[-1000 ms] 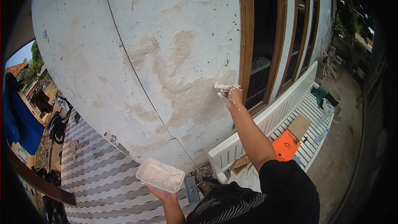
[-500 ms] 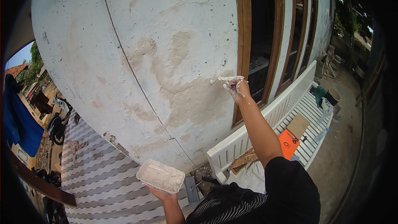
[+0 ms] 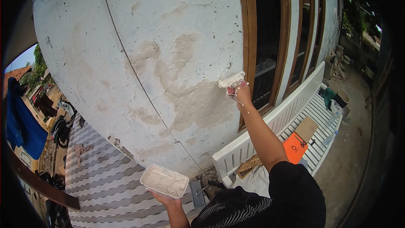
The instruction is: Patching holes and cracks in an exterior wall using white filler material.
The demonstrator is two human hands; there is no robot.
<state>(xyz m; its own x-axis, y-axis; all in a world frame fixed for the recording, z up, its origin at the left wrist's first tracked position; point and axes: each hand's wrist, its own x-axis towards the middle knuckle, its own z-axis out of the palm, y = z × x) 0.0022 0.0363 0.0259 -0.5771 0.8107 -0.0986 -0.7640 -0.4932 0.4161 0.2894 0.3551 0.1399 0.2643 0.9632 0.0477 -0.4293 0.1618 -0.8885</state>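
Observation:
My right hand grips a putty knife with a red handle, its blade loaded with white paste, at the wall beside the brown wooden window frame. White paste also coats some of the fingers. Below the blade is a patch of beige filler on the pale, cracked and flaking wall. Low in the view, my left hand holds a white plastic tub of beige paste from underneath.
A white slatted bench runs under the windows, with an orange sheet, a board and plastic bottles on it. Buckets stand at the right. To the left are a tiled floor, a hanging blue cloth and a motorbike.
My right hand moved a little right, then the knife tilted, its blade now rising toward the window side with the red handle showing. The tub has barely moved.

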